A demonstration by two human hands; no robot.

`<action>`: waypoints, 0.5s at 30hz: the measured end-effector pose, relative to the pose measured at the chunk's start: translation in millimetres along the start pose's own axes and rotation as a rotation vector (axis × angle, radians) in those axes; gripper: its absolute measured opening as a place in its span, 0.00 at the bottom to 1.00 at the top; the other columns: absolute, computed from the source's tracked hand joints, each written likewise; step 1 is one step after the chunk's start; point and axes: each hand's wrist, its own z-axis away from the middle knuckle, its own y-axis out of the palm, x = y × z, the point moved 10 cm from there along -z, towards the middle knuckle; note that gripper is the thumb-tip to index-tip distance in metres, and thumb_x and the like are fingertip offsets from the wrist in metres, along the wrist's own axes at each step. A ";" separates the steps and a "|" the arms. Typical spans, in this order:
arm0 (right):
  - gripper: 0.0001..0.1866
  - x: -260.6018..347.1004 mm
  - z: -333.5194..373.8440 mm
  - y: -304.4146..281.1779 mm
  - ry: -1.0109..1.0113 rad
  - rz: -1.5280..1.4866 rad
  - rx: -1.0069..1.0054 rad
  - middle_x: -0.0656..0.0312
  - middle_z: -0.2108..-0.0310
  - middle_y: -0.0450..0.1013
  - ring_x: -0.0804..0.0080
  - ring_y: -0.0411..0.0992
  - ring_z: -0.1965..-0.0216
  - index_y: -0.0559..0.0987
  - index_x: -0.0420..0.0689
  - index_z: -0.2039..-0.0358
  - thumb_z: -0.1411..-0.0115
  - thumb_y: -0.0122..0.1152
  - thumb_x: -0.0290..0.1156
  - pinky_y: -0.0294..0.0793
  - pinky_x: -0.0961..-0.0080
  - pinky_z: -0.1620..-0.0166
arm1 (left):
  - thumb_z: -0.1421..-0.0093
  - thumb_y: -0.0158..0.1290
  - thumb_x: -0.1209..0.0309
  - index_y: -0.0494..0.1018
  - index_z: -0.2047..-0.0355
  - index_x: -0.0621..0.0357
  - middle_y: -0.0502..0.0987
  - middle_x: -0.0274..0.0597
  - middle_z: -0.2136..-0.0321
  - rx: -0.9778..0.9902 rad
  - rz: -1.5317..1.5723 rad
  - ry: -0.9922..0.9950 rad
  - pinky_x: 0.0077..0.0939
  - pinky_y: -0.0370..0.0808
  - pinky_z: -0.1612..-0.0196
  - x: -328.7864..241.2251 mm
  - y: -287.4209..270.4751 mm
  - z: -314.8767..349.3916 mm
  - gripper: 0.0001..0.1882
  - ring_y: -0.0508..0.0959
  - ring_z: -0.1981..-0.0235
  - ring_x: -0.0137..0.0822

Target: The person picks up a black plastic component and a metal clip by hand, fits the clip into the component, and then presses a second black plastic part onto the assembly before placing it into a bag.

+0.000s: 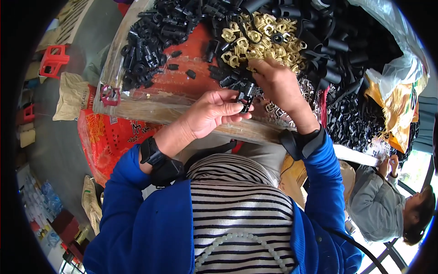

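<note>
My left hand [212, 113] is closed round a black plastic fitting [247, 97], a short ribbed tube-like piece pinched upright between thumb and fingers. Close by on the right, my right hand [277, 83] reaches over the near edge of a heap of gold-coloured metal clips [264, 39]. Its fingers are bent together, and what they hold, if anything, is hidden. Small black plastic pieces [223, 75] lie just beyond the left fingertips. Loose silvery metal pieces [273, 109] are scattered beneath my right wrist.
A heap of black fittings [159, 36] covers the worktable's [182, 68] far left. Black cylinders [335, 43] and small black parts [356, 109] fill the right side. A red sack [109, 146] and a red stool [54, 61] stand left. A co-worker [378, 201] sits at the right.
</note>
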 end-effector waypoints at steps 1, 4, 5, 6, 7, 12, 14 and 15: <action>0.12 6.6 -4.4 7.3 -0.100 0.272 0.029 0.55 0.75 0.67 0.63 0.68 0.77 0.70 0.42 0.67 0.55 0.54 0.25 0.68 0.75 0.74 | 0.49 0.47 0.73 0.66 0.62 0.61 0.71 0.40 0.67 -0.008 0.013 -0.004 0.16 0.70 0.65 0.7 -4.3 0.0 0.12 0.73 0.67 0.30; 0.13 0.3 -9.0 13.8 -0.052 0.212 0.028 0.53 0.76 0.66 0.59 0.68 0.76 0.69 0.42 0.68 0.57 0.54 0.25 0.67 0.72 0.74 | 0.49 0.48 0.72 0.65 0.61 0.61 0.71 0.43 0.66 -0.020 -0.003 0.049 0.18 0.70 0.65 -8.2 -12.2 4.3 0.14 0.73 0.66 0.32; 0.13 -3.0 -12.2 11.7 -0.027 0.191 0.014 0.52 0.76 0.65 0.57 0.67 0.75 0.69 0.42 0.68 0.58 0.54 0.25 0.67 0.70 0.74 | 0.49 0.48 0.72 0.65 0.61 0.61 0.71 0.43 0.66 -0.043 0.039 0.029 0.18 0.71 0.65 -5.7 -15.1 3.9 0.14 0.73 0.67 0.32; 0.13 -1.6 -12.3 2.3 0.000 0.130 -0.059 0.54 0.77 0.65 0.58 0.67 0.77 0.68 0.42 0.69 0.58 0.55 0.26 0.67 0.70 0.75 | 0.49 0.48 0.73 0.65 0.62 0.61 0.71 0.43 0.66 -0.063 0.078 0.012 0.19 0.71 0.66 -4.2 -15.9 4.9 0.13 0.73 0.67 0.32; 0.13 -3.2 -10.5 -6.3 0.024 0.073 -0.137 0.56 0.78 0.66 0.59 0.67 0.78 0.68 0.42 0.70 0.59 0.56 0.27 0.66 0.70 0.77 | 0.49 0.47 0.73 0.66 0.63 0.61 0.72 0.43 0.67 -0.061 0.100 0.023 0.19 0.71 0.66 -5.6 -15.6 2.3 0.12 0.73 0.68 0.32; 0.10 -10.2 0.8 -21.6 0.137 -0.108 -0.303 0.59 0.85 0.63 0.70 0.62 0.85 0.65 0.41 0.75 0.55 0.56 0.29 0.63 0.76 0.80 | 0.48 0.45 0.74 0.67 0.66 0.60 0.72 0.43 0.68 -0.093 0.191 0.077 0.20 0.72 0.67 -2.9 -16.4 2.2 0.08 0.73 0.69 0.33; 0.09 3.4 8.6 -30.2 0.129 -0.181 -0.340 0.60 0.86 0.62 0.72 0.61 0.85 0.64 0.41 0.76 0.53 0.55 0.29 0.62 0.77 0.80 | 0.48 0.45 0.75 0.67 0.66 0.60 0.72 0.43 0.68 -0.087 0.173 0.118 0.19 0.72 0.67 -1.1 -16.5 6.2 0.08 0.73 0.69 0.32; 0.09 -0.3 15.0 -24.3 0.243 -0.268 -0.257 0.57 0.82 0.64 0.69 0.64 0.81 0.65 0.41 0.74 0.52 0.54 0.29 0.63 0.76 0.77 | 0.48 0.45 0.75 0.67 0.66 0.59 0.72 0.43 0.69 -0.102 0.195 0.114 0.19 0.72 0.67 2.0 -17.5 7.6 0.08 0.73 0.70 0.32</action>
